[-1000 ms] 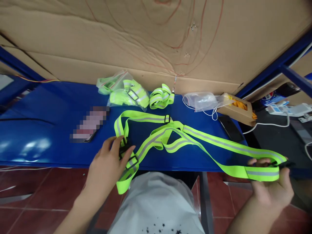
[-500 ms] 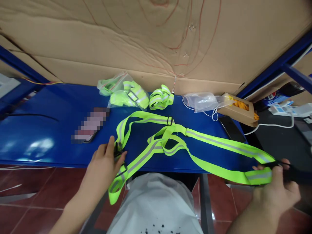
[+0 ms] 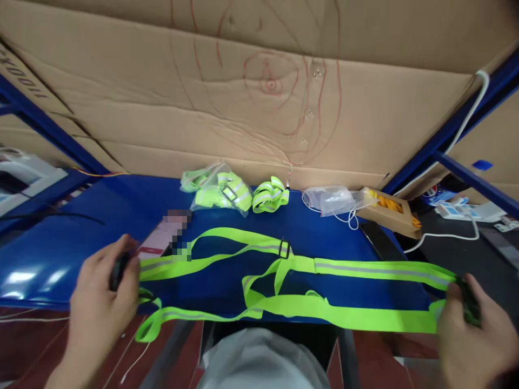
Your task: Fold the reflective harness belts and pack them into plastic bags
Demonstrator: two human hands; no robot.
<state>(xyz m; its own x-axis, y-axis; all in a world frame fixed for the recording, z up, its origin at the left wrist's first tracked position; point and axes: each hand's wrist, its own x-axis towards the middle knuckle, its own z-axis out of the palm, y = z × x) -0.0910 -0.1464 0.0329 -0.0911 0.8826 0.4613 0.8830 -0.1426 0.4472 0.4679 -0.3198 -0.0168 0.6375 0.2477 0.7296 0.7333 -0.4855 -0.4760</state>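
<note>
A neon-yellow reflective strap harness (image 3: 365, 320) with grey stripes stretches across the front of the blue table, held up at both ends. My left hand (image 3: 95, 292) is closed around a black buckle (image 3: 118, 270) at the left end; a small loop of strap hangs beneath it. At the far right, my right hand (image 3: 474, 335) grips another black buckle (image 3: 470, 305), where two strap lengths meet. Near the middle, the bands cross and twist, and a black slider (image 3: 284, 248) sits on the upper band. The palms hide part of both buckles.
Bagged reflective straps (image 3: 223, 192) and a rolled strap (image 3: 271, 195) lie along the cardboard wall (image 3: 162, 129). A phone (image 3: 160, 235) rests behind my left hand. Toward the right are a clear plastic bag (image 3: 330, 200), a small cardboard box (image 3: 391, 210), a dark phone (image 3: 381, 240) and white cables.
My left hand has moved left, drawing the harness out longer and straighter. My right hand still holds its end. The head view has tilted up, showing more of the cardboard.
</note>
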